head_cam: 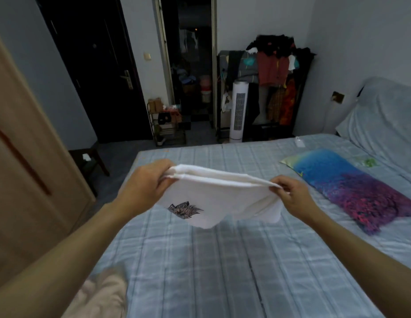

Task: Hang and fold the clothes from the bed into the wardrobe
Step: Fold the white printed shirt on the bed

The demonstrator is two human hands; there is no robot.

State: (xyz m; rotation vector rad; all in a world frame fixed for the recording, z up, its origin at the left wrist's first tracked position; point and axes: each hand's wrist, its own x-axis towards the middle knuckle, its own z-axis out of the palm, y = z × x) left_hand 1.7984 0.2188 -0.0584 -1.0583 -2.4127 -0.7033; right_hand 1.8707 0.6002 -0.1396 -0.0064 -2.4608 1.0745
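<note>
White shirt [213,198] hangs doubled over the bed [222,260], pinched at its corners by my left grip [146,184] and right grip [291,196], so I judge folding half done, wardrobe untouched.

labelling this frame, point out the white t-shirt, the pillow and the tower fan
white t-shirt [222,198], head view, on the plain cloth beside the print
pillow [351,187], head view, on its blue and purple top
tower fan [239,111], head view, on its front grille

A home bedroom: checked-sheet bed [222,260], laden clothes rack [275,72] (tower fan [239,111] beside).
</note>
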